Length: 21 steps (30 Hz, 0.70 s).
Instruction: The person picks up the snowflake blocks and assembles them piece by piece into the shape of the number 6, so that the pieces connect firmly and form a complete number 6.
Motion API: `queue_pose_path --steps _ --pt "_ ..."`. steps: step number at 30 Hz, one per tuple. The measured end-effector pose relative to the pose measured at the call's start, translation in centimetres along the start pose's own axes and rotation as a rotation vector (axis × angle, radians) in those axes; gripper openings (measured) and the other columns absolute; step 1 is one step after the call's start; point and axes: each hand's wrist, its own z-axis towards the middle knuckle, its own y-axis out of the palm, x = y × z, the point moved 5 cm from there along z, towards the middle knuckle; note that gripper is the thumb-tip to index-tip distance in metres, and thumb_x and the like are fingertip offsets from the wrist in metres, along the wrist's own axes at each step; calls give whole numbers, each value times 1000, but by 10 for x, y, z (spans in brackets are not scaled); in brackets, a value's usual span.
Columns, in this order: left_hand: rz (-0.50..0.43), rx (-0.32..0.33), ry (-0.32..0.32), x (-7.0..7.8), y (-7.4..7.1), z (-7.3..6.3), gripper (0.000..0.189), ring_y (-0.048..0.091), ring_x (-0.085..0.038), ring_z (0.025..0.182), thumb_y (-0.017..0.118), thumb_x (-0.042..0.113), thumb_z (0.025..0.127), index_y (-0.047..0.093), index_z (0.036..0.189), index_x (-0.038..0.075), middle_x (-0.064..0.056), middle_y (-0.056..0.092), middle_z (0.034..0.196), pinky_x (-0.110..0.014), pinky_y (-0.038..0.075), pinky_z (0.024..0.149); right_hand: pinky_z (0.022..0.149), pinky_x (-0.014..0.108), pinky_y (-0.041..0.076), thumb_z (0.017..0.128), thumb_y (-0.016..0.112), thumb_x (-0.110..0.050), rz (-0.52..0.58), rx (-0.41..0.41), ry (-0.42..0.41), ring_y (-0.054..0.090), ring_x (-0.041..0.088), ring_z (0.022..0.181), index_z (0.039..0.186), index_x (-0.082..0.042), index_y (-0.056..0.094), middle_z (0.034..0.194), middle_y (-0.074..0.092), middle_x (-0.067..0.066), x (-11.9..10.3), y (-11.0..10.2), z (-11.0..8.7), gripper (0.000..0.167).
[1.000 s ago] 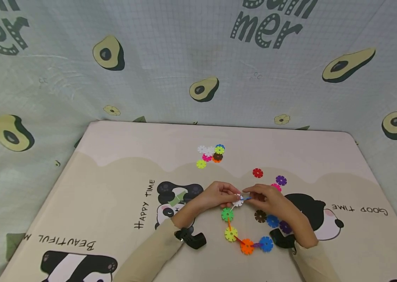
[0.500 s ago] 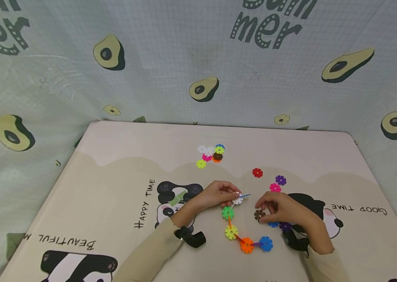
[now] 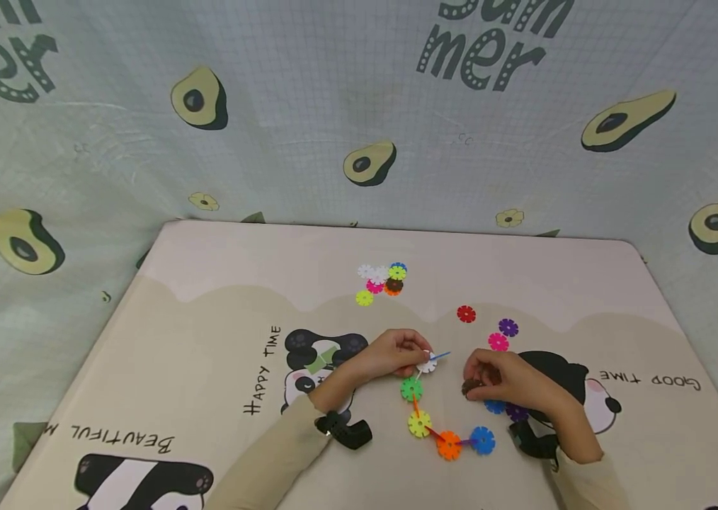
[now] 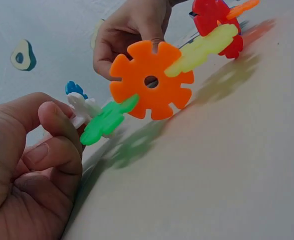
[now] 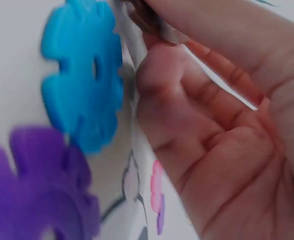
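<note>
My left hand [image 3: 394,352] pinches a white notched plastic disc [image 3: 428,365] at the upper end of a linked chain. A blue disc [image 3: 440,355], seen edge-on, sticks out of the white one. Below it the chain runs through a green disc [image 3: 411,388], a yellow disc [image 3: 419,424], an orange disc [image 3: 449,446] and a blue end disc [image 3: 482,440], with others edge-on between. Just right of the chain, my right hand [image 3: 505,379] pinches a brown notched disc [image 3: 470,387] between thumb and fingertips; in the right wrist view most of that disc is hidden.
Beside my right hand lie a loose blue disc [image 5: 84,75] and a purple disc [image 5: 42,185]. Farther back are a pink disc [image 3: 498,341], another purple disc [image 3: 508,327] and a red disc [image 3: 466,314]. Several mixed discs [image 3: 377,274] are heaped toward the table's far edge.
My right hand has left the blue edge-on disc, moved right and down to the brown disc, and now grips it, tilted. My left hand keeps its hold on the white disc.
</note>
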Motion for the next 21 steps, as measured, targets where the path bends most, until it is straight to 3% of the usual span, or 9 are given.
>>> queue_pose_path --steps 4,13,21 --pt "-9 -5 -17 -1 -1 -1 18 46 -7 53 59 8 96 61 109 -4 0 57 72 -16 41 53 60 23 51 90 71 -13 75 38 -4 56 7 66 99 -5 66 80 64 -3 1 0 2 13" --pt "-40 -38 0 -2 -2 -1 23 49 -6 51 61 4 94 64 112 -11 -1 63 68 -16 40 51 56 26 53 99 56 -9 299 111 14 59 20 59 104 5 64 74 63 14 7 1 12 17" --pt "-48 -36 4 -2 -3 -2 22 51 -6 54 62 4 94 62 111 -9 -1 62 76 -16 40 52 48 20 39 98 60 -20 404 214 211 49 12 54 102 8 62 65 57 7 13 0 15 28"
